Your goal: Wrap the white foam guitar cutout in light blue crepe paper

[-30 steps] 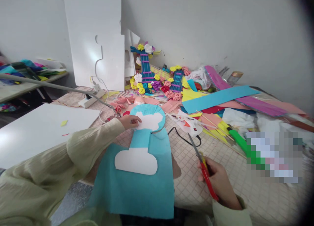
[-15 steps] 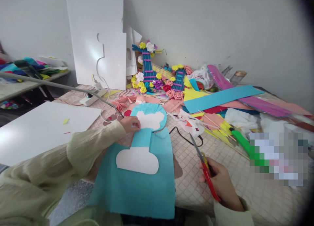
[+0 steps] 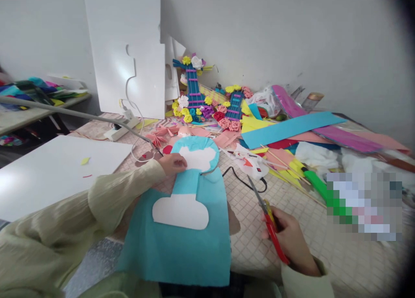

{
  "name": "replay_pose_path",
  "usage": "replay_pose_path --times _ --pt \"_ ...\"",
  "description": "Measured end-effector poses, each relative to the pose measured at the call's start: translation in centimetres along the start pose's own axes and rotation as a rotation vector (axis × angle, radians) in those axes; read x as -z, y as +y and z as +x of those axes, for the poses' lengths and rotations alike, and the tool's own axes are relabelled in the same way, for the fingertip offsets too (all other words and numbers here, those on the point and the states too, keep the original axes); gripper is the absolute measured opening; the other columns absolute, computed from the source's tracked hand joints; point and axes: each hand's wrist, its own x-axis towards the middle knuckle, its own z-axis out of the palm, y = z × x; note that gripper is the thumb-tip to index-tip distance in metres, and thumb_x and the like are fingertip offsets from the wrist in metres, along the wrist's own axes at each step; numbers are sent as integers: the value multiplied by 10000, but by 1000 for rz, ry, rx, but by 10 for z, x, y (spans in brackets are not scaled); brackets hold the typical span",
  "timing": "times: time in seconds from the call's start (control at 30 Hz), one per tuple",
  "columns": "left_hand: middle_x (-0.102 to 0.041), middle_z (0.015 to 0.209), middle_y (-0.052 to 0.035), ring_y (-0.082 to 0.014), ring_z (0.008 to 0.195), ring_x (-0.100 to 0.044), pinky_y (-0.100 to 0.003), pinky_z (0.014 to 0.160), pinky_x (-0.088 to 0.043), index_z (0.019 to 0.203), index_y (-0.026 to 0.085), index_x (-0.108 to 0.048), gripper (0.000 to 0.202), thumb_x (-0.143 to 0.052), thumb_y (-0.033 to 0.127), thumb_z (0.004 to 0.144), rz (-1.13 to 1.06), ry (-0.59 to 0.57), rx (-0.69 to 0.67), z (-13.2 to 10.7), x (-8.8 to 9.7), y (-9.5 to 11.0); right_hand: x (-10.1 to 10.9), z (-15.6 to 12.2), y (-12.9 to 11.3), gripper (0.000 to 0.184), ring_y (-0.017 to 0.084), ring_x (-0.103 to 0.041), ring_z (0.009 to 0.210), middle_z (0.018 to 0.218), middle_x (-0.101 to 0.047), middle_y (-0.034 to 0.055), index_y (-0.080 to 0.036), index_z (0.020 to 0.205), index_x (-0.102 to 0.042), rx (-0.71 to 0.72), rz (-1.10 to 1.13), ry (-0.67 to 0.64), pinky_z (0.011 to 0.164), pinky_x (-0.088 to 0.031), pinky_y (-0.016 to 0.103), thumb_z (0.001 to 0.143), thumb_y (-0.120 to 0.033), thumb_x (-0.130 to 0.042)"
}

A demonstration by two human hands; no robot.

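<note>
So the big blue paper sheet (image 3: 181,242) is the thing to go by here, it lies flat on the checked tablecloth (image 3: 324,255) and runs off the near edge. A white paper cutout (image 3: 180,211) sits on top of it, with a second white piece (image 3: 198,158) on the rounded far end of the blue. The left hand (image 3: 173,163) is pressed down on that far end, fingers flat on the white piece's left edge, not really gripping, just pinning it. To the right of the sheet, well apart from it, the right hand (image 3: 287,237) is wrapped around the red handles of the scissors (image 3: 267,213), blades closed and pointing away toward a black cable (image 3: 241,182). Left of the sheet there's a white board (image 3: 48,172) with 1 yellow scrap on it. Behind the sheet's far end, a heap of paper flowers (image 3: 207,110), a long blue strip (image 3: 288,128), and a green-handled tool (image 3: 316,185) off to the right.
</note>
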Motion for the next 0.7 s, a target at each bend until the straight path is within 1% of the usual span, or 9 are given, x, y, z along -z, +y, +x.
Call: replay_pose_path --times 0.07,0.17,0.27,0.33,0.4,0.5,0.6,0.7 --pt "-628 707 -20 -138 666 -534 -247 665 -421 705 198 -665 115 -625 263 619 -19 -34 -32 1 1 1 0 0 1 100 145 -572 416 496 -599 -29 -186 655 -555 0 -6 -3 390 -427 214 564 -146 -552" --pt "-622 671 -11 -133 646 -529 -242 664 -420 636 199 -654 54 -646 228 592 -35 -77 -65 2 1 1 0 1 1 98 147 -576 426 504 -597 -30 -186 661 -555 13 -14 -18 402 -436 216 569 -156 -561" --pt "-606 644 -9 -132 641 -522 -240 659 -415 596 191 -632 10 -633 190 586 -36 -88 -70 2 0 1 0 2 2 103 139 -578 430 508 -590 -39 -189 658 -555 23 -22 -23 414 -438 204 569 -139 -555" --pt "-601 657 -9 -132 642 -519 -238 647 -413 620 187 -628 35 -618 180 587 -28 -80 -58 2 -1 1 1 3 3 106 135 -578 430 511 -585 -44 -189 652 -556 34 -21 -28 416 -438 199 567 -126 -558" --pt "-592 661 -4 -127 624 -514 -235 621 -409 681 184 -632 93 -600 182 594 -16 -69 -35 2 -2 -1 1 3 4 112 134 -578 433 516 -581 -47 -189 648 -556 49 -24 -31 419 -440 198 565 -115 -567" --pt "-561 610 19 -116 572 -497 -225 566 -394 770 183 -632 172 -593 203 603 6 -55 7 4 -4 -3 2 3 5 117 131 -579 441 517 -576 -47 -187 640 -557 65 -38 -30 422 -441 193 565 -98 -574" --pt "-527 554 33 -109 528 -481 -217 522 -376 776 178 -626 170 -589 226 617 31 -35 39 7 -6 -5 1 3 3 114 128 -577 439 514 -572 -48 -187 627 -556 71 -39 -29 418 -440 189 562 -95 -573" --pt "-551 567 19 -110 529 -494 -217 521 -383 783 168 -626 165 -572 259 656 46 -27 35 9 -3 -6 1 2 1 99 129 -574 424 503 -563 -49 -190 597 -539 68 -39 -17 405 -441 193 555 -105 -566"
